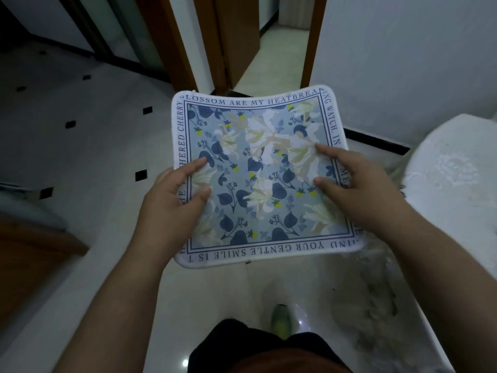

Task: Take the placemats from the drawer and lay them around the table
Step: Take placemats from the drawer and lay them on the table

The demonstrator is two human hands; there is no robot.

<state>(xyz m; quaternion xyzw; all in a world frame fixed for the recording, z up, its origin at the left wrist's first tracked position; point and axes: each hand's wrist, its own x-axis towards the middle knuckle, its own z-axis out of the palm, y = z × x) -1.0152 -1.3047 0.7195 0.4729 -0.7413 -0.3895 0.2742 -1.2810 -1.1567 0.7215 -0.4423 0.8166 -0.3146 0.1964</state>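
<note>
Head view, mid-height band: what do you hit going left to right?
Tiled floor with black diamond insets → left hand gripping the mat's left edge → floral placemat → right hand gripping its right edge → white lace-covered surface.

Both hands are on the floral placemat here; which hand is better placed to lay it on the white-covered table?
Probably the right hand: it holds the placemat's right edge, and the white-covered table lies on that side. The left hand holds the far edge.
</note>
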